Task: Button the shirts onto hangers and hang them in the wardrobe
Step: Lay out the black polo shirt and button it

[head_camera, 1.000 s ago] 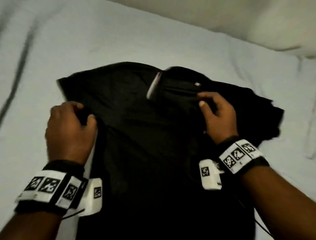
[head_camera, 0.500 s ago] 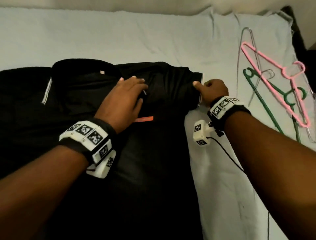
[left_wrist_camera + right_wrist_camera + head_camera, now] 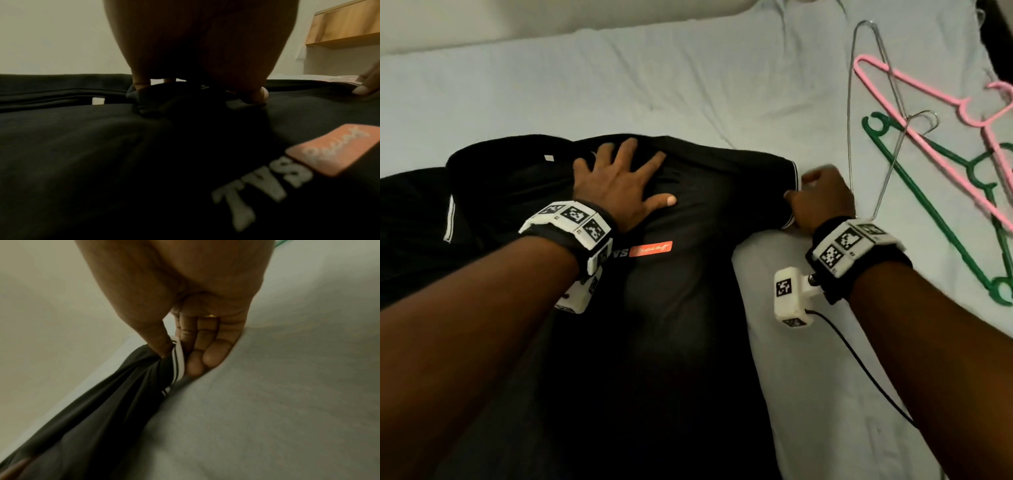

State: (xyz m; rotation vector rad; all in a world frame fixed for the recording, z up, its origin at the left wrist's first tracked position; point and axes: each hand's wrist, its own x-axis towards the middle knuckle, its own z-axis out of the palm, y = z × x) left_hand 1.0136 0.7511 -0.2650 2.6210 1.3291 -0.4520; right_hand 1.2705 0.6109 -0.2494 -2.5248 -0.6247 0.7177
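A black shirt (image 3: 671, 308) lies spread flat on the pale bed sheet (image 3: 688, 89), its far sleeve with a white-striped cuff reaching off toward the left edge of the head view. An orange chest patch (image 3: 650, 248) sits on the fabric just below the left wrist. The left hand (image 3: 616, 181) lies flat on the upper chest of the shirt, fingers straight and spread, pressing the cloth down near the collar; in the left wrist view the fabric bunches slightly under the fingertips, though that picture is dim and it is hard to tell whether any fold is caught between them. Further right, the near sleeve stretches out to its white-trimmed cuff (image 3: 795, 178), and the right hand (image 3: 822, 202) pinches that cuff: the right wrist view shows the thumb (image 3: 158, 340) on top of the black cloth and the curled fingers (image 3: 205, 345) under the striped edge, knuckles resting on the sheet. So the shirt body lies to the left of this grip, drawn taut from it. Right of the hand, well apart from the shirt, a wire hanger (image 3: 851, 113), a green hanger (image 3: 928, 202) and a pink hanger (image 3: 914, 99) lie overlapping on the sheet.
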